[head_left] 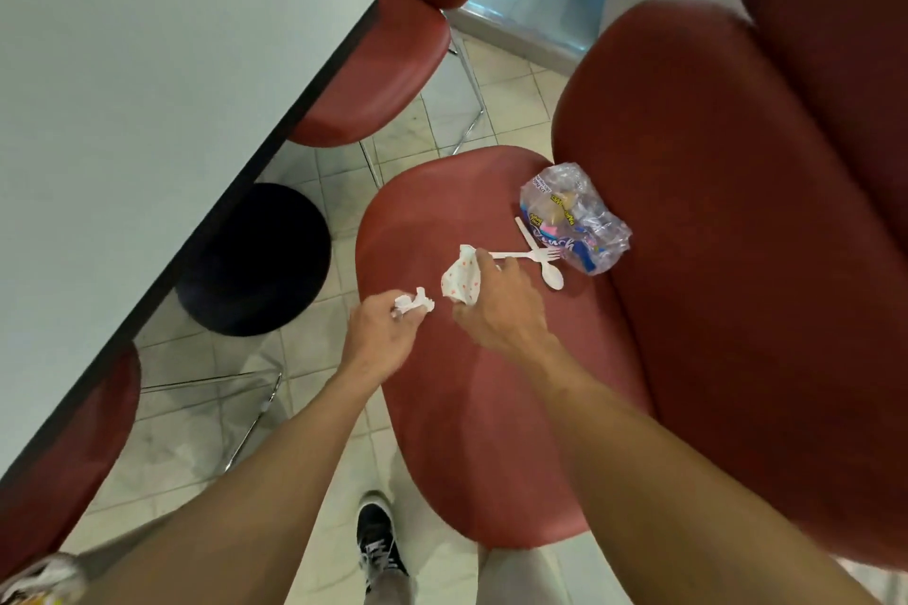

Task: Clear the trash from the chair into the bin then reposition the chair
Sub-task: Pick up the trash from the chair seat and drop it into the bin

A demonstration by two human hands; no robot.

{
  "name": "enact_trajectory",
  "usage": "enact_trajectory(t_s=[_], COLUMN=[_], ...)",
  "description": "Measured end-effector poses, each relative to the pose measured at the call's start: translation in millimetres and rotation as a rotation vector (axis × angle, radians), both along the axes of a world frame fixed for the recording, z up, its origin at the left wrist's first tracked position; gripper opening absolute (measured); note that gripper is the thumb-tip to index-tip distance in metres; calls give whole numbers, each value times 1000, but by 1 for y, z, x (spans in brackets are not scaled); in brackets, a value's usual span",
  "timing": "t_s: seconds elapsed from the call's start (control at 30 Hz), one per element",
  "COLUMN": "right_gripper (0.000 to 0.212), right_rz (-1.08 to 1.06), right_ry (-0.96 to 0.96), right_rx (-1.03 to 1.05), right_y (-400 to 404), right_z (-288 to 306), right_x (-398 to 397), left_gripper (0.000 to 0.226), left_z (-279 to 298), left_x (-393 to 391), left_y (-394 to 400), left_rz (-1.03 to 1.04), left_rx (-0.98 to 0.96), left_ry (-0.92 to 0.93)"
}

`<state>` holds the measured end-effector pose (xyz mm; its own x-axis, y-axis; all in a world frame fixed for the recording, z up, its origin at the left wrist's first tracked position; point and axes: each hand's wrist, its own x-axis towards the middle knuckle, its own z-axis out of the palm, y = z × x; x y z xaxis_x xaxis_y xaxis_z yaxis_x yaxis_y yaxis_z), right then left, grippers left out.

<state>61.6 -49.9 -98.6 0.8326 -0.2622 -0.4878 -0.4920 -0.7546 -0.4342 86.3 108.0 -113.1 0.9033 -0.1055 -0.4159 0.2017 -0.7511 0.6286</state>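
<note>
On the red chair seat I see my left hand clutching a crumpled tissue, my right hand gripping a dotted wrapper, beside plastic cutlery and a bag with unreadable lettering

Red chair, wrapper, fork, spoon

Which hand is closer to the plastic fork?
Right. The right hand, holding a dotted wrapper, almost touches the fork handle. The left hand, holding a crumpled napkin, sits farther away.
</note>
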Motion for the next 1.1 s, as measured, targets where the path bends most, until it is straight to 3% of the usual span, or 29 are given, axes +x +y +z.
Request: enact_trajectory(t_s=[0.17, 0.4, 0.57, 0.9, 1.0, 1.1], right_gripper=[70, 46, 38, 53, 53, 39], right_rz=[-162, -278, -425, -247, -194, -133], right_ry=[-48, -95, -118, -45, -8, -19], right_rx=[93, 202, 457, 455, 449, 409], right_y=[60, 136, 170, 220, 240, 266], right_z=[33, 81, 97, 102, 103, 101], right_x=[-65, -146, -189, -232, -238, -241], left_gripper=[11, 20, 24, 36, 28, 15], left_z=[39, 63, 69, 82, 83, 85], left_x=[-56, -121, -161, -219, -233, -243], left_y=[60, 147, 181, 244, 272, 304], left_rz=[-32, -22, 103, 216, 280, 360], left_rx=[-89, -96, -190, -260, -282, -260], left_ry=[1, -5, 47, 31, 18, 10])
